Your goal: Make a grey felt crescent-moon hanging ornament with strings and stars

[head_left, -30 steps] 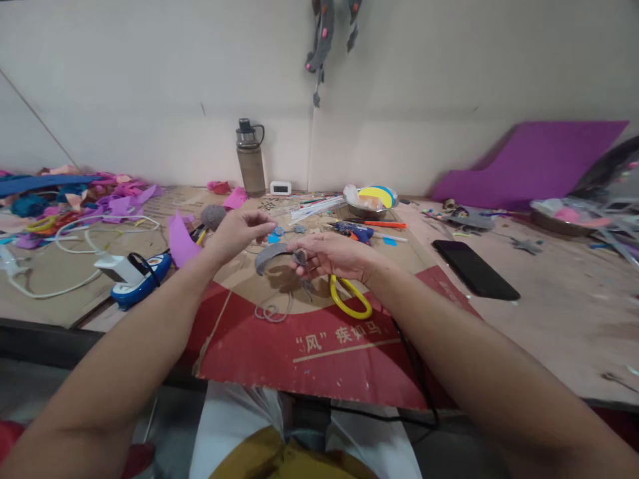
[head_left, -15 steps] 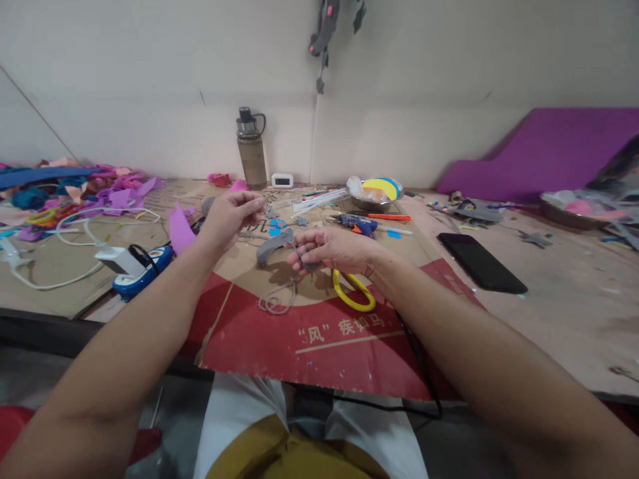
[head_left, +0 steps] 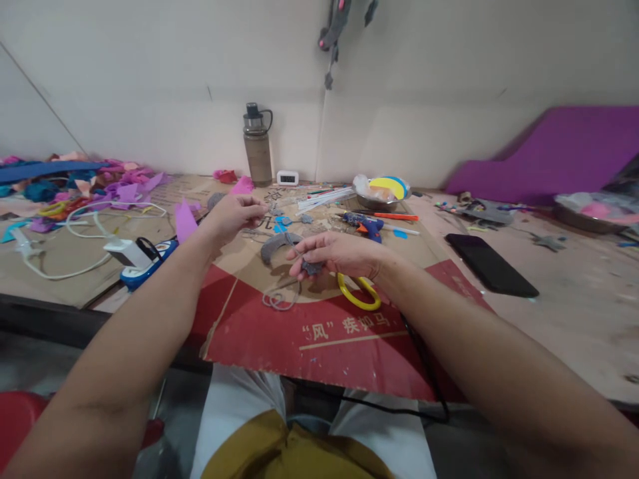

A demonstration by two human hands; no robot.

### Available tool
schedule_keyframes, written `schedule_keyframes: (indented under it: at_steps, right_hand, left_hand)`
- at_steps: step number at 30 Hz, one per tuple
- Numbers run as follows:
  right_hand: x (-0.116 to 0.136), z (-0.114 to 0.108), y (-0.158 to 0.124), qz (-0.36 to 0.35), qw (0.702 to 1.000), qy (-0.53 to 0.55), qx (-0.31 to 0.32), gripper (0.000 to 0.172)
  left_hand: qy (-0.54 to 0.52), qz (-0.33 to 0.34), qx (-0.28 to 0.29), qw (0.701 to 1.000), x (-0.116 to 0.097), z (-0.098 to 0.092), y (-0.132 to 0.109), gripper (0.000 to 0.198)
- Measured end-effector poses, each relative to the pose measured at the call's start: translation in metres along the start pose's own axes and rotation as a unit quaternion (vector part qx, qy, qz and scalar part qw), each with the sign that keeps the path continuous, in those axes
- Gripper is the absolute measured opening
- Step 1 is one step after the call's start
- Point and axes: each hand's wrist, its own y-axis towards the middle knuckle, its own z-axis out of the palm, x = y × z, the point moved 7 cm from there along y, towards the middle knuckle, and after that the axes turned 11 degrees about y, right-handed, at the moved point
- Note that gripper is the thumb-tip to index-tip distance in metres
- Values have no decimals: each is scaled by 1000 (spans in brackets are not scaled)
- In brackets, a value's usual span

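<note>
My right hand (head_left: pixel 339 256) hovers over the red and brown cardboard (head_left: pixel 319 332), its fingers pinched on a small grey felt piece (head_left: pixel 312 267). A curved grey felt strip (head_left: pixel 277 245) lies just left of it, and thin grey trimmings (head_left: pixel 279 298) lie below. My left hand (head_left: pixel 234 216) is raised further left and back, thumb and fingers pinched together on something too small to make out. Yellow-handled scissors (head_left: pixel 358 291) lie under my right wrist.
A blue glue gun (head_left: pixel 367 226), white sticks (head_left: pixel 324 197) and a bowl of felt pieces (head_left: pixel 378 191) sit behind. A water bottle (head_left: pixel 258 146) and small clock (head_left: pixel 288 177) stand by the wall. A black phone (head_left: pixel 492 265) lies right; felt scraps (head_left: pixel 84 189) and a charger (head_left: pixel 132 254) left.
My left hand has drawn away to the left and back from my right hand. My right hand has sunk a little toward the cardboard. The view has shifted slightly.
</note>
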Motion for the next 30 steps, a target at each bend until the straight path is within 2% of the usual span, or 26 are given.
schedule_keyframes:
  at_steps: [6, 12, 16, 21, 25, 30]
  right_hand:
    - [0, -3, -1, 4, 996, -70, -60, 15]
    - [-2, -12, 3, -16, 978, -162, -128, 11]
    - [-8, -14, 7, -4, 973, -191, -128, 11]
    - [-8, -7, 4, 17, 956, -266, -120, 13]
    - [-8, -5, 1, 34, 949, -288, -124, 16]
    - [-14, -5, 2, 56, 954, -276, -102, 13]
  left_hand:
    - [63, 13, -13, 998, 6, -10, 4, 4]
    - [131, 32, -17, 991, 11, -14, 7, 4]
    - [227, 26, -3, 973, 12, -15, 5, 3]
    - [354, 40, 53, 933, 20, -15, 7, 8]
    - [371, 24, 80, 925, 24, -13, 8, 10]
    - [360, -3, 74, 930, 23, -14, 4, 8]
